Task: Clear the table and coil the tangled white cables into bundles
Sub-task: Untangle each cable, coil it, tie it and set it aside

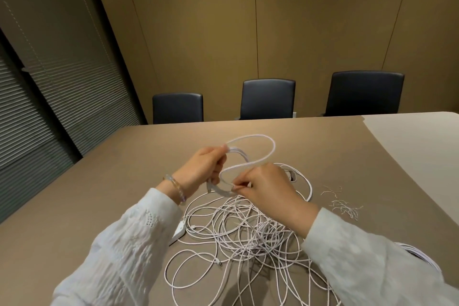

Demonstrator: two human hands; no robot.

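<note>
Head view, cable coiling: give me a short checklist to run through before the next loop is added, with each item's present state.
1. Left hand grips the started coil: ok, fingers curled round the gathered loops.
2. Right hand holds the feeding strand: ok, it pinches the cable at the coil's near side.
3. Coil lifted off the table: ok, loops held above the tangled pile.
4. Feeding strand runs free from the pile: cannot tell, the right hand and crossing strands hide its path.
5. Pile free of knots: not ok, many strands overlap.
6. Small wire ties within sight for binding: ok, they lie right of the pile.
</note>
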